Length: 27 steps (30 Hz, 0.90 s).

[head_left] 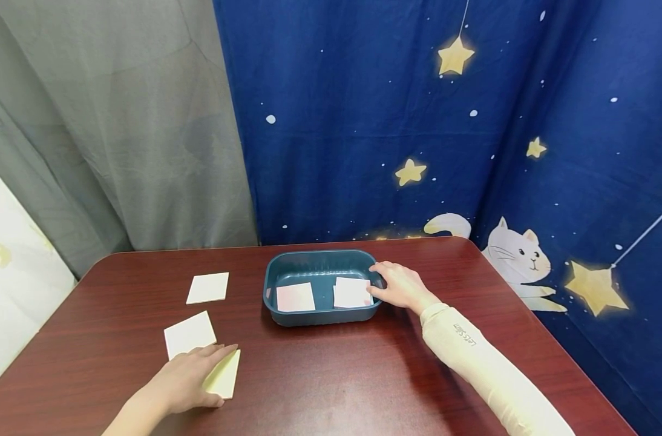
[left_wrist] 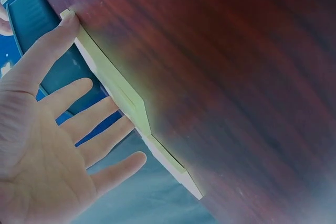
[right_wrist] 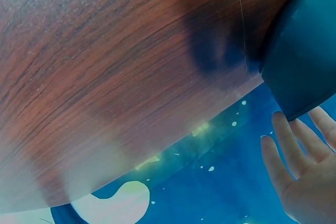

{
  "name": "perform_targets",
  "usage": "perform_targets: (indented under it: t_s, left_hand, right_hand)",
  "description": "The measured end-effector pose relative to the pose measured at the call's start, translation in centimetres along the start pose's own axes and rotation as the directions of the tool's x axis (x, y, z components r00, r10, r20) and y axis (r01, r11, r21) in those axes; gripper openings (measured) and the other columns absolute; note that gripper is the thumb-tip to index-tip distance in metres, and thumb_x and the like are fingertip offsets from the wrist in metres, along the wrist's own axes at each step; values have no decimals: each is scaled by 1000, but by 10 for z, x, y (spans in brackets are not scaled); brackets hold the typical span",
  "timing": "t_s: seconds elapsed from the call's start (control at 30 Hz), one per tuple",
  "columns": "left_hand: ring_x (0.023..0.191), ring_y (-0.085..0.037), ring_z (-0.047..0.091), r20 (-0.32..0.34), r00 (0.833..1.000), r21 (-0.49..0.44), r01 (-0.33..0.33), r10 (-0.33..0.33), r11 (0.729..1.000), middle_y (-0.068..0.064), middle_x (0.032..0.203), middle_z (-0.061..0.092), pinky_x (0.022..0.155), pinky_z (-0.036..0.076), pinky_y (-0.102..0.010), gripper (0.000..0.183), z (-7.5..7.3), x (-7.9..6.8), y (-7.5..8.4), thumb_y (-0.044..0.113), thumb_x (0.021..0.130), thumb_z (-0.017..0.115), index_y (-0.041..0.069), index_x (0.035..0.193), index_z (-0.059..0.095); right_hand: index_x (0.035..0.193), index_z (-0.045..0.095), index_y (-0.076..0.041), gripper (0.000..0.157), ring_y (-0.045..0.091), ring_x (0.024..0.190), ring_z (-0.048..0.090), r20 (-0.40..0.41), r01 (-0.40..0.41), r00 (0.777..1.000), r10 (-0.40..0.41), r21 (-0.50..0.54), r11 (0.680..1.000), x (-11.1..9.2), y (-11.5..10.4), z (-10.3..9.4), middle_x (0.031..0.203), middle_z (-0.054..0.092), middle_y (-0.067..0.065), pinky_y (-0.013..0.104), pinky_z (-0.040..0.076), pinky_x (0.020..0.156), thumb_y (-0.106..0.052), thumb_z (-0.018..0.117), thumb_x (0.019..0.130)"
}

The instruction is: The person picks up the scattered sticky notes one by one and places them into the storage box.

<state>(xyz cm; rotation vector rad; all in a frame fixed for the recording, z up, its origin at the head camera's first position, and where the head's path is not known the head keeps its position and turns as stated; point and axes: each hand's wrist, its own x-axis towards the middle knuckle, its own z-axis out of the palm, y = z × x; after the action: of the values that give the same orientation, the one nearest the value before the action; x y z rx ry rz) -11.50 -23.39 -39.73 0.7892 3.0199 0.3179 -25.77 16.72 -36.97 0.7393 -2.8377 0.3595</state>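
Note:
My left hand (head_left: 186,376) is over a square pale yellow pad (head_left: 223,378), which looks like sticky notes, at the table's front left. In the left wrist view, the thumb touches one end of the yellow pad (left_wrist: 113,80) while the other fingers spread out beside it. At the right end of a dark teal bin (head_left: 322,316), my right hand (head_left: 402,286) rests at the rim with its fingers loosely extended. Inside the bin lie a pinkish-white square pad (head_left: 295,298) and some white squares (head_left: 351,293), the latter near the right thumb.
Two more white square pads lie on the left of the brown table (head_left: 320,375): one (head_left: 190,335) just beyond the left hand, another (head_left: 208,287) farther back. Behind the table hang a grey curtain (head_left: 146,121) and a blue starry curtain (head_left: 353,121).

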Motion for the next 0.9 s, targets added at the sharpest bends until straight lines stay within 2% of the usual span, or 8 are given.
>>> perform_targets:
  t_s: [0.27,0.5,0.7,0.9]
  left_hand:
    - [97,-38,51,-50,998,19,-35,36,999,-15,106,55,74,39,-53,79,2,2,0,39,53,78,4,119,52]
    - [88,-35,54,-60,998,38,-5,7,999,-13,102,53,70,41,-51,80,4,3,1,41,51,78,4,118,53]
    - [85,-27,52,-78,997,87,-24,30,996,-6,99,54,65,42,-46,80,5,5,2,45,53,76,6,118,53]
    - [88,-29,52,-75,997,122,1,8,992,-6,100,56,68,40,-47,77,4,4,4,47,55,74,9,119,53]
  right_hand:
    - [114,58,-10,49,22,98,54,2,1,1000,-1,1,1000,0,0,0,110,56,7,43,44,77,-42,60,78]
    - [114,58,-9,48,22,97,54,-4,5,1000,-5,7,1000,0,0,0,109,57,7,43,44,76,-40,61,78]
    - [114,58,-9,48,21,97,54,-7,6,1000,-6,2,1000,1,1,1,109,57,6,43,44,76,-41,61,78]
    - [113,58,-10,47,22,98,54,-11,8,1000,-8,1,1000,0,0,0,109,57,7,43,43,77,-41,61,78]
